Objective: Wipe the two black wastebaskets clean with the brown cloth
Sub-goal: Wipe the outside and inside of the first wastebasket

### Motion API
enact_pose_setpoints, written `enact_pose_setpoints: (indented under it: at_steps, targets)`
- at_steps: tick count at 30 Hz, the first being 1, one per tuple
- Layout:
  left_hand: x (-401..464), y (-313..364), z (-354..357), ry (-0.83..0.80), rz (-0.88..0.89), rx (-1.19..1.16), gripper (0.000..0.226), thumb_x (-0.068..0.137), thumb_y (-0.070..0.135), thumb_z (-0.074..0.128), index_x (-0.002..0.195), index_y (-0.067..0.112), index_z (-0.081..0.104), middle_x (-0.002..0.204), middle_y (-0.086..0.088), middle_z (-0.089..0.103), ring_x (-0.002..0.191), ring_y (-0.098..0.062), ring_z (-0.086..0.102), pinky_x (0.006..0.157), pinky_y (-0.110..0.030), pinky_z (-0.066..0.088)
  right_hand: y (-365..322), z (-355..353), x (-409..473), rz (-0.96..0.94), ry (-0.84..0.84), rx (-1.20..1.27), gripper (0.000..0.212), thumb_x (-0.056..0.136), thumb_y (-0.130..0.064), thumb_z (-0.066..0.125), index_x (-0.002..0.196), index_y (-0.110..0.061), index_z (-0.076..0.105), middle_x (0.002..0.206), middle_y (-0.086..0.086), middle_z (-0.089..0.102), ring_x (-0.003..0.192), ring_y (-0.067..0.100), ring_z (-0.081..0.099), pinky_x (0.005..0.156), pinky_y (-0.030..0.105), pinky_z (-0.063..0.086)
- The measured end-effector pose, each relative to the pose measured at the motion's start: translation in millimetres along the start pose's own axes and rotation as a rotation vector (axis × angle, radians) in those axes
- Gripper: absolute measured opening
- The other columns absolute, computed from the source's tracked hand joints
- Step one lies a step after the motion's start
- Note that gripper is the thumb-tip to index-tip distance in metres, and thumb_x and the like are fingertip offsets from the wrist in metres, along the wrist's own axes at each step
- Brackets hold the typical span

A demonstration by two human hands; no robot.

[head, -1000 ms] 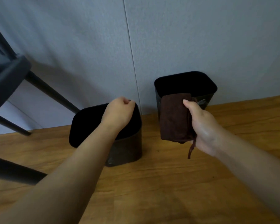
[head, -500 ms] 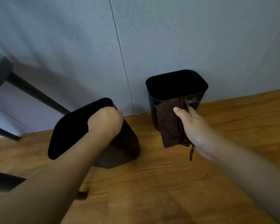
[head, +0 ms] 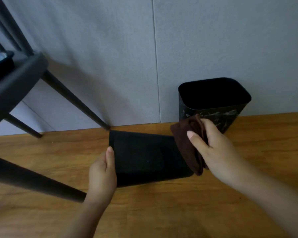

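Head view: right hand (head: pixel 218 148), centre right, grips folded brown cloth (head: pixel 187 145) against the tipped black plastic wastebasket (head: pixel 144 157). Left hand (head: pixel 102 170) clasps its rim. Upright a second ago, it now lies sideways; second black wastebasket (head: pixel 213 107) stands upper right, so wiping can begin.

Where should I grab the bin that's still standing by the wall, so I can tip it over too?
Probably the near rim of the upright wastebasket, reaching down from above. Its mouth is open and faces up, so fingers can hook over the thin edge; the far side sits close to the wall.
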State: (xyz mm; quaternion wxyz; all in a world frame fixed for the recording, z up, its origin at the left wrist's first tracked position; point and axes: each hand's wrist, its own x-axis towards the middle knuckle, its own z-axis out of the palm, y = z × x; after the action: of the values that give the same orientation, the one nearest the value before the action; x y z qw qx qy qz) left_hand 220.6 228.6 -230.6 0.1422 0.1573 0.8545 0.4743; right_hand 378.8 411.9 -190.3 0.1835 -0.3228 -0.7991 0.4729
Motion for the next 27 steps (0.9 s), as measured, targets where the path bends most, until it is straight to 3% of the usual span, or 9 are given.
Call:
enact_pose_setpoints:
  at_steps: [3, 8, 13, 16, 20, 23, 27]
  targets:
    - [-3, -13, 4, 0.019, -0.018, -0.051, 0.051, 0.102, 0.037, 0.029, 0.082, 0.002, 0.060, 0.074, -0.021, 0.059, 0.075, -0.040, 0.058, 0.063, -0.035, 0.045, -5, 21, -5, -0.065, 0.022, -0.208, 0.038, 0.096, -0.036, 0.049, 0.133, -0.029, 0.046, 0.116, -0.015, 0.055, 0.105, -0.001, 0.053, 0.083, 0.014, 0.042]
    - [-2, -25, 12, 0.014, -0.080, -0.147, 0.044, 0.101, 0.041, 0.030, 0.086, 0.015, 0.063, 0.081, -0.008, 0.066, 0.078, -0.021, 0.064, 0.064, -0.030, 0.050, -22, 82, -6, -0.217, 0.020, -0.487, 0.050, 0.089, -0.039, 0.049, 0.137, -0.028, 0.044, 0.138, -0.011, 0.048, 0.124, 0.008, 0.048, 0.106, 0.029, 0.042]
    - [4, -38, 12, 0.063, -0.109, -0.151, 0.049, 0.102, 0.038, 0.029, 0.080, 0.009, 0.061, 0.073, -0.012, 0.066, 0.072, -0.028, 0.064, 0.067, -0.039, 0.052, -23, 144, -19, -0.276, -0.099, -0.623, 0.065, 0.055, -0.037, 0.085, 0.115, -0.027, 0.062, 0.123, 0.000, 0.064, 0.105, 0.021, 0.065, 0.086, 0.039, 0.056]
    - [5, -46, 11, 0.045, -0.122, -0.214, 0.049, 0.102, 0.040, 0.030, 0.082, 0.011, 0.064, 0.074, -0.014, 0.070, 0.072, -0.029, 0.069, 0.072, -0.049, 0.055, -18, 151, -26, -0.361, -0.157, -0.704, 0.071, 0.045, -0.034, 0.092, 0.111, -0.025, 0.066, 0.120, 0.005, 0.065, 0.097, 0.025, 0.067, 0.077, 0.041, 0.059]
    - [6, -43, 9, 0.046, -0.079, -0.194, 0.051, 0.102, 0.040, 0.029, 0.080, 0.008, 0.063, 0.075, -0.014, 0.067, 0.073, -0.031, 0.065, 0.067, -0.043, 0.051, -3, 136, -23, -0.432, -0.171, -0.812, 0.071, 0.053, -0.030, 0.089, 0.118, -0.028, 0.062, 0.126, 0.004, 0.060, 0.102, 0.027, 0.063, 0.082, 0.043, 0.056]
    - [9, -40, 9, 0.034, -0.139, -0.218, 0.046, 0.102, 0.041, 0.029, 0.086, 0.013, 0.062, 0.082, -0.008, 0.065, 0.079, -0.024, 0.063, 0.063, -0.031, 0.048, 12, 115, -12, -0.292, -0.108, -0.853, 0.076, 0.052, -0.028, 0.089, 0.123, -0.028, 0.061, 0.128, 0.003, 0.060, 0.111, 0.030, 0.060, 0.089, 0.049, 0.053]
    - [11, -38, 12, 0.029, -0.158, -0.251, 0.039, 0.102, 0.043, 0.029, 0.089, 0.022, 0.060, 0.087, -0.003, 0.065, 0.083, -0.018, 0.063, 0.064, -0.027, 0.046, 13, 103, -3, -0.145, 0.028, -0.778, 0.070, 0.068, -0.027, 0.082, 0.132, -0.025, 0.055, 0.136, 0.004, 0.053, 0.118, 0.029, 0.055, 0.093, 0.044, 0.051]
